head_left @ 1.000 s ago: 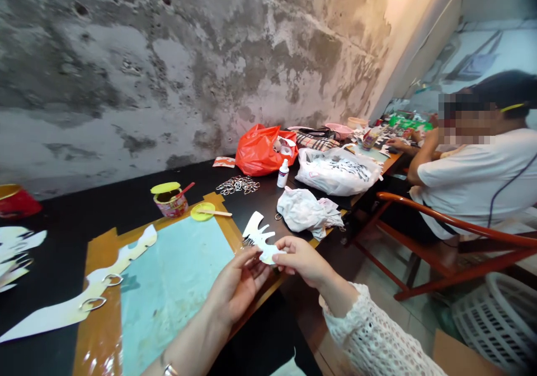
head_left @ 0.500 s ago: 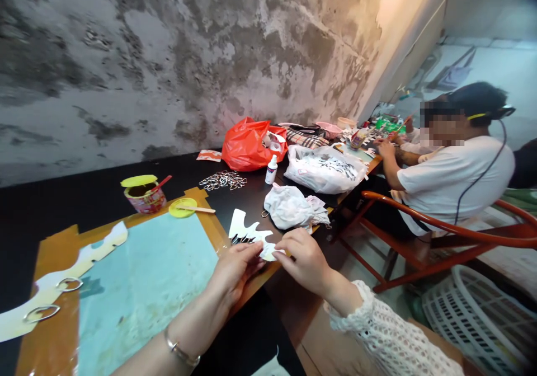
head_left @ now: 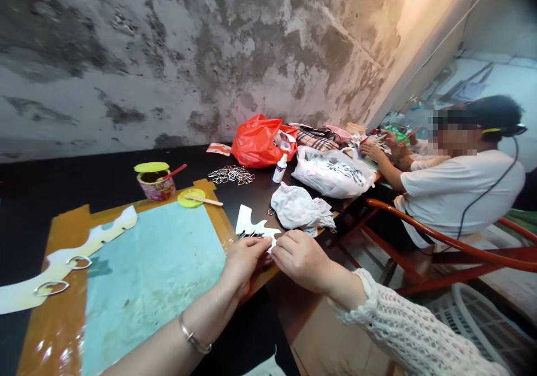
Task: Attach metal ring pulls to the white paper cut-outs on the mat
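The left hand, at lower centre, is nearly closed, thumb and fingers pinching a white cut-out piece; the right hand, just beside it, has its fingers curled in at the piece's near end, though the contact is hidden and whether it grips cannot be told. The piece stands just below the middle of the frame, its far end raised clear of the fingers; it appears light, thin and fairly stiff, probably easy to crease at its narrow projections; the broad solid part looks the safer hold.

To the left lies a blue-green sheet edged with brown tape; a longer cut-out strip at the left edge carries two metal rings. Beyond, at left of centre, stands a pot with a pink patterned wrapper, no wording legible; the white bottle near centre bears a dark label too small to read; the white bag shows a reddish mark, likewise unreadable.
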`<state>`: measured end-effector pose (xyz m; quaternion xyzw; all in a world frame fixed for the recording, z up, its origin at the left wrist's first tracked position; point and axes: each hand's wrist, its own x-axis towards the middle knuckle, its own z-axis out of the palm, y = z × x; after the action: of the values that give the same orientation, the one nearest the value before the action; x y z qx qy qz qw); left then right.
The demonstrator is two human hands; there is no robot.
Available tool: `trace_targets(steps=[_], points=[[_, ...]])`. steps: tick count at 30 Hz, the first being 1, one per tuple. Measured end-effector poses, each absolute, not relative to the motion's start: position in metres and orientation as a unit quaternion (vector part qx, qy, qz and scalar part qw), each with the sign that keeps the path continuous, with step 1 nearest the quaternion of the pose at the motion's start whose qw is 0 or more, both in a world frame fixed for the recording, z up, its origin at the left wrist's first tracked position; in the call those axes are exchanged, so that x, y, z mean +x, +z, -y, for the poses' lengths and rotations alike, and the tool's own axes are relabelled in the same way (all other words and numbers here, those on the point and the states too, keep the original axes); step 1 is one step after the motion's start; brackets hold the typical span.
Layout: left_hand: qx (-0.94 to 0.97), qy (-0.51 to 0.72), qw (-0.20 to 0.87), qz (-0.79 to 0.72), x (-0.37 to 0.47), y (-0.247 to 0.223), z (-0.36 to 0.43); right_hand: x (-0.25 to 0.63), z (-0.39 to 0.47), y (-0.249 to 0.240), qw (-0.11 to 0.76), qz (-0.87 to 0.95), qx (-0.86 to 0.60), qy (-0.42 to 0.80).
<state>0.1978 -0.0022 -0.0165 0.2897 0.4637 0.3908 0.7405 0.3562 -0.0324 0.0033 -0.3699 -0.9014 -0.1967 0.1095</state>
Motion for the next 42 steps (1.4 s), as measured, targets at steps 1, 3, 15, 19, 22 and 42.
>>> trace_targets(steps=[1,3,15,19,22,42], points=[[0.289,0.395,0.739,-0.463,0.198,-0.017,0.002,0.356,0.032,0.003,0.107,0.903,-0.366,-0.201],[0.287,0.402,0.736,-0.462,0.199,-0.017,0.003,0.354,0.031,0.002,0.101,0.904,-0.361,-0.207],[0.285,0.432,0.724,-0.456,0.201,-0.024,0.004,0.339,0.034,0.003,0.051,0.898,-0.389,-0.199],[0.271,0.434,0.730,-0.452,0.200,-0.026,0.002,0.340,0.039,0.010,0.149,0.889,-0.422,-0.099],[0.258,0.431,0.739,-0.450,0.197,-0.026,0.000,0.344,0.046,0.009,0.256,0.864,-0.433,-0.002],[0.207,0.375,0.836,-0.343,0.182,-0.012,-0.002,0.325,0.039,-0.015,0.590,0.246,-0.500,0.585]])
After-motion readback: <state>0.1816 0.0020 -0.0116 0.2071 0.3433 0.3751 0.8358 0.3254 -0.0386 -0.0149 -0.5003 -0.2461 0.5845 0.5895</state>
